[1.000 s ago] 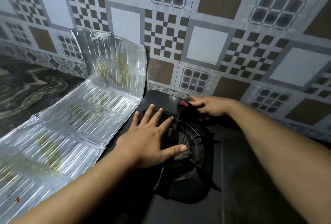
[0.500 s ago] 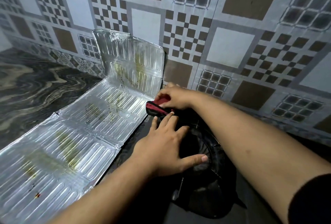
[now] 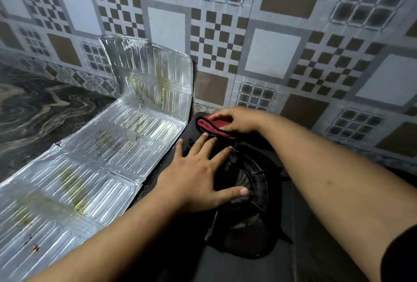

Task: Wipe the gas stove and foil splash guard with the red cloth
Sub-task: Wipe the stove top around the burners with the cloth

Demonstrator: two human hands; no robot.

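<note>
Right hand (image 3: pixel 237 120) grips the red cloth (image 3: pixel 211 126) at twelve o'clock of the flat, splayed left hand (image 3: pixel 198 175).

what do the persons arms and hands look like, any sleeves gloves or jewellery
Both forearms are bare. The left hand and right hand wear no gloves, and no rings, watch or bracelet show. Fingernails are short and unpainted. A dark sleeve edge appears on the right arm at the frame's lower right corner; no sleeve shows on the left arm.

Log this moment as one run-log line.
right hand: pressing red cloth on gas stove back corner | left hand: flat, bracing burner | foil splash guard: stained, untouched
</note>
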